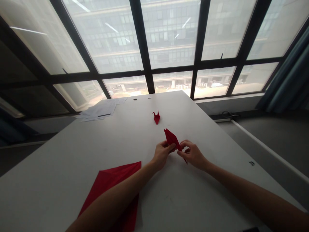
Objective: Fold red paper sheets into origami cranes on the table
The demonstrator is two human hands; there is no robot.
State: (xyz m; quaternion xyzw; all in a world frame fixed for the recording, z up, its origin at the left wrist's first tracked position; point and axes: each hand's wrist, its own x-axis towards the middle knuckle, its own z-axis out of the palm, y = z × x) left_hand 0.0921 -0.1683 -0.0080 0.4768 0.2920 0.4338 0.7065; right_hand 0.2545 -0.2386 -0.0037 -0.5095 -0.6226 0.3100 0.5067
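Observation:
A folded piece of red origami paper (171,136), long and pointed, is held just above the table between my two hands. My left hand (162,154) pinches its lower left side, thumb on top. With thumb and fingers, my right hand (192,154) grips the narrow lower end, whose tip sticks out below the fingers. Beyond my hands a finished red paper crane (156,118) stands on the table. A large sheet of red paper (113,177) with creases lies under my left forearm, which hides part of it.
The white table (193,199) reaches toward the windows. White papers (96,109) with a dark pen (104,115) on them lie at the far left. A small dark object (251,163) sits near the right edge. Blue curtains (287,77) hang at the right.

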